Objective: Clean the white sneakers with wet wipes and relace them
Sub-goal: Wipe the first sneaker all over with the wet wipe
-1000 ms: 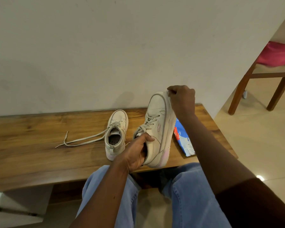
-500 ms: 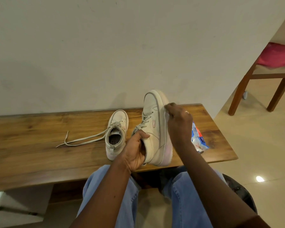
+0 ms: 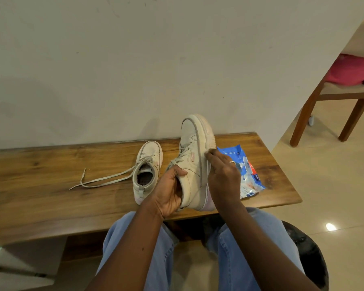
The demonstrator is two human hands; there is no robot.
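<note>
Cleaning seems underway: left hand (image 3: 168,192) grips the raised sneaker (image 3: 192,164), right hand (image 3: 223,177), its curled grip's contents unclear, touches the sole; the other sneaker (image 3: 148,164) awaits relacing.

Domestic interior, probably a living or dining area. Plain painted wall (image 3: 135,70), lightly scuffed. Wooden surface (image 3: 40,185) set against it. Glossy cream floor tiles (image 3: 334,185) catching a ceiling-light reflection. Wooden chair (image 3: 306,117) at right with a cushioned seat and pink cloth (image 3: 349,70) heaped on it. Household pack of wet wipes (image 3: 235,154) lies on the surface.
</note>
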